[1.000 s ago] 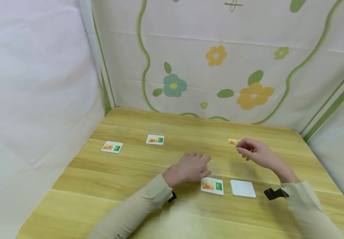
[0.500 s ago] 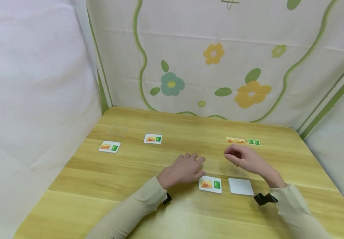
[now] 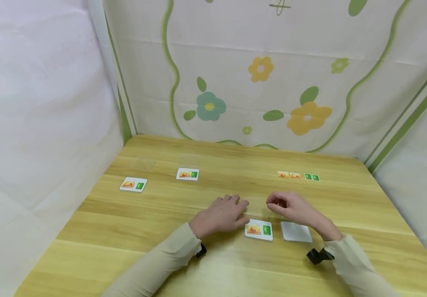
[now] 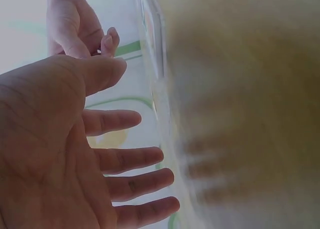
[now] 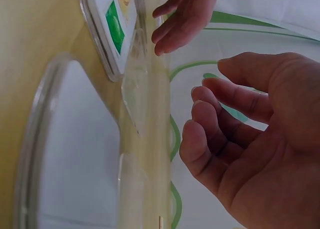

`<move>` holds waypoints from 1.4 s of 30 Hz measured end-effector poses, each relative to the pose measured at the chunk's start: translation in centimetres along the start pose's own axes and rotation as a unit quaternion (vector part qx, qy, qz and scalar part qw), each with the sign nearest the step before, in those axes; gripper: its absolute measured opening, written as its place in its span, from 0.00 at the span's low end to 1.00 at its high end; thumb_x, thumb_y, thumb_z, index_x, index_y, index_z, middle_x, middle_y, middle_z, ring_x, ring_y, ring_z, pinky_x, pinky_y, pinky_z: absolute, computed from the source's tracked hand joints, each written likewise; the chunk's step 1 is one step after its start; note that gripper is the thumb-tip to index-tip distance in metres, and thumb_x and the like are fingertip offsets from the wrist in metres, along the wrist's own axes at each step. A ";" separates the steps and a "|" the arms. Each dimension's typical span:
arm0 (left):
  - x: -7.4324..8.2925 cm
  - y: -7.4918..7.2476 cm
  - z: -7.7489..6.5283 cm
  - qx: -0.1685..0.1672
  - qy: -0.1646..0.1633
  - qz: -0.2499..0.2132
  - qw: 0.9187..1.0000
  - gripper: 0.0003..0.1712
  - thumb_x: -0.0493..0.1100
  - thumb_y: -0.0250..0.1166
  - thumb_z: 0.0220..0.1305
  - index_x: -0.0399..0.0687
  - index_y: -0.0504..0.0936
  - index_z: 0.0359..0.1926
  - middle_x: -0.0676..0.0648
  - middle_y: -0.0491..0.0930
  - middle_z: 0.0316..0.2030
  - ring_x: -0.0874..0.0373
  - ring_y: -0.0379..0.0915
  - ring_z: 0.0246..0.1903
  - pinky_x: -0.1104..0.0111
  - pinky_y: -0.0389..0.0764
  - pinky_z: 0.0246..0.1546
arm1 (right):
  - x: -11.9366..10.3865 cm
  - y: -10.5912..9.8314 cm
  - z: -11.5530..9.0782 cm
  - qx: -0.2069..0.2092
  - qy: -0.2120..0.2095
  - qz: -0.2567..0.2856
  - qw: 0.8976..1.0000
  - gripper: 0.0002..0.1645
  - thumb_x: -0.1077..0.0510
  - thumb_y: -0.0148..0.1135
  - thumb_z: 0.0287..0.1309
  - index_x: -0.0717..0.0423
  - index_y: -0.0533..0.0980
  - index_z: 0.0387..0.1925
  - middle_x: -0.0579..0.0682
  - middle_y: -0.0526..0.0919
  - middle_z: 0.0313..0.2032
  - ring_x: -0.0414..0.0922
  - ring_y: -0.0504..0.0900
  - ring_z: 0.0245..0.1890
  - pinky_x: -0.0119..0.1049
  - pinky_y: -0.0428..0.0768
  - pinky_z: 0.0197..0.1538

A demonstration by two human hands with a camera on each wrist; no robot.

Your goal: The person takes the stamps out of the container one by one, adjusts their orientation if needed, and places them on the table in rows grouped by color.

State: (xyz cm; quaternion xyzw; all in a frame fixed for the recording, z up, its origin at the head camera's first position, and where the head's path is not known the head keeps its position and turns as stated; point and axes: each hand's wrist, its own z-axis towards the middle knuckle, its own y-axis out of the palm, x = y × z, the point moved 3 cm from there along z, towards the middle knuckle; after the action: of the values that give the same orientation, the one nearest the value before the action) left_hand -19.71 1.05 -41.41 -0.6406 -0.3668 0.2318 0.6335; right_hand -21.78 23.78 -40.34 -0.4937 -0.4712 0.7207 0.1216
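My left hand (image 3: 221,215) hovers low over the table with its fingers spread, thumb tip close to the printed white card (image 3: 259,229). That card carries an orange picture and a green rectangle. To its right lies a blank white card (image 3: 296,233), partly under my right wrist. My right hand (image 3: 295,209) is held above and behind this blank card, fingers loosely curled. In the right wrist view nothing shows between the right fingers (image 5: 194,141). Clear thin plastic pieces (image 5: 134,86) lie behind the two cards in that view.
Two similar printed cards, a nearer one (image 3: 133,184) and a farther one (image 3: 188,174), lie at the left. Small orange picture pieces (image 3: 283,175) and green pieces (image 3: 311,177) lie at the back right of the wooden table (image 3: 106,243). Flowered white cloth (image 3: 228,70) walls surround it.
My right hand has come back from the small picture pieces, leftward and nearer to me, uncovering them. My left hand stays almost in place. The head view has shifted slightly.
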 end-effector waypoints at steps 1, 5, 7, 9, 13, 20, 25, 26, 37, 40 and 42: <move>0.0 0.1 0.0 -0.004 0.001 0.001 1.000 0.28 0.63 0.49 0.72 0.56 0.69 0.65 0.49 0.74 0.57 0.51 0.72 0.56 0.54 0.76 0.53 | 0.0 0.2 -0.1 -0.002 -0.001 0.000 1.000 0.09 0.52 0.61 0.66 0.52 0.81 0.41 0.41 0.81 0.30 0.34 0.72 0.26 0.29 0.74 0.29; 0.0 0.3 -0.1 -0.016 -0.001 0.007 1.000 0.29 0.64 0.50 0.72 0.57 0.68 0.66 0.48 0.72 0.60 0.50 0.69 0.60 0.54 0.75 0.56 | 0.1 1.1 -0.2 -0.011 -0.006 0.006 1.000 0.09 0.51 0.60 0.67 0.52 0.81 0.41 0.41 0.80 0.29 0.33 0.72 0.25 0.28 0.74 0.28; 0.0 0.4 -0.3 -0.019 0.002 0.012 1.000 0.29 0.64 0.50 0.71 0.57 0.69 0.65 0.48 0.72 0.61 0.50 0.69 0.61 0.54 0.75 0.56 | 0.0 1.5 -0.3 -0.019 -0.007 0.006 1.000 0.09 0.51 0.60 0.67 0.51 0.81 0.40 0.41 0.80 0.29 0.33 0.72 0.25 0.28 0.74 0.28; 0.0 0.5 -0.4 -0.020 0.006 0.016 1.000 0.29 0.65 0.50 0.71 0.57 0.69 0.65 0.47 0.72 0.62 0.49 0.68 0.61 0.53 0.75 0.56 | -0.2 1.9 -0.3 -0.028 -0.010 0.006 1.000 0.08 0.51 0.60 0.67 0.50 0.81 0.40 0.41 0.80 0.29 0.33 0.72 0.25 0.28 0.74 0.29; 0.1 0.6 -0.5 -0.021 0.012 0.019 1.000 0.29 0.65 0.51 0.71 0.57 0.70 0.64 0.47 0.71 0.63 0.49 0.68 0.62 0.53 0.75 0.56 | -0.5 2.5 -0.4 -0.045 -0.013 0.007 0.999 0.06 0.51 0.61 0.66 0.48 0.80 0.39 0.39 0.80 0.29 0.33 0.73 0.26 0.28 0.75 0.30; 0.2 0.8 -0.8 -0.026 0.012 0.025 0.999 0.29 0.66 0.53 0.69 0.57 0.72 0.62 0.46 0.71 0.63 0.49 0.66 0.64 0.51 0.73 0.59 | -1.0 3.6 -0.2 -0.074 -0.022 0.010 0.997 0.04 0.50 0.63 0.64 0.44 0.79 0.38 0.37 0.77 0.28 0.32 0.72 0.26 0.28 0.74 0.29; 0.3 0.8 -0.8 -0.028 0.014 0.034 0.999 0.30 0.66 0.53 0.69 0.57 0.71 0.64 0.46 0.70 0.64 0.49 0.65 0.65 0.51 0.73 0.59 | -1.6 4.0 -0.1 -0.083 -0.036 -0.001 0.996 0.07 0.50 0.64 0.63 0.47 0.79 0.38 0.37 0.76 0.28 0.32 0.71 0.27 0.28 0.73 0.30; 0.4 0.8 -0.8 -0.029 0.013 0.034 0.999 0.31 0.66 0.53 0.69 0.57 0.71 0.65 0.46 0.70 0.64 0.49 0.65 0.65 0.51 0.73 0.59 | -1.6 4.1 -0.1 -0.086 -0.037 -0.002 0.996 0.07 0.51 0.65 0.63 0.48 0.79 0.39 0.37 0.76 0.28 0.32 0.71 0.27 0.28 0.73 0.31; 0.5 0.8 -1.0 -0.032 0.020 0.038 0.999 0.29 0.66 0.55 0.68 0.61 0.70 0.64 0.48 0.71 0.61 0.50 0.67 0.61 0.53 0.74 0.56 | -2.3 4.1 -0.2 -0.100 -0.022 -0.021 0.995 0.10 0.50 0.67 0.61 0.47 0.78 0.40 0.36 0.75 0.29 0.32 0.70 0.27 0.28 0.73 0.31; 0.5 0.9 -1.1 -0.034 0.022 0.034 0.999 0.28 0.66 0.55 0.68 0.62 0.70 0.64 0.48 0.71 0.60 0.50 0.67 0.59 0.53 0.74 0.55 | -2.3 4.1 -0.3 -0.100 -0.022 -0.023 0.995 0.09 0.50 0.67 0.61 0.47 0.78 0.40 0.36 0.75 0.29 0.31 0.70 0.26 0.28 0.73 0.31; 0.6 0.9 -1.1 -0.033 0.023 0.035 0.999 0.28 0.66 0.55 0.68 0.62 0.70 0.64 0.48 0.71 0.60 0.51 0.67 0.58 0.54 0.74 0.54 | -2.4 4.1 -0.3 -0.101 -0.025 -0.019 0.994 0.09 0.50 0.67 0.61 0.47 0.78 0.40 0.37 0.75 0.29 0.32 0.70 0.26 0.28 0.73 0.30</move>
State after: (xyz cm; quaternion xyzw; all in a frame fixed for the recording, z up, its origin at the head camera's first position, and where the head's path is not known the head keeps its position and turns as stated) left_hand -18.36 0.84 -42.08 -0.6790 -0.3372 0.2270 0.6113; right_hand -19.18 20.31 -42.23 -0.4767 -0.5539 0.6788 0.0728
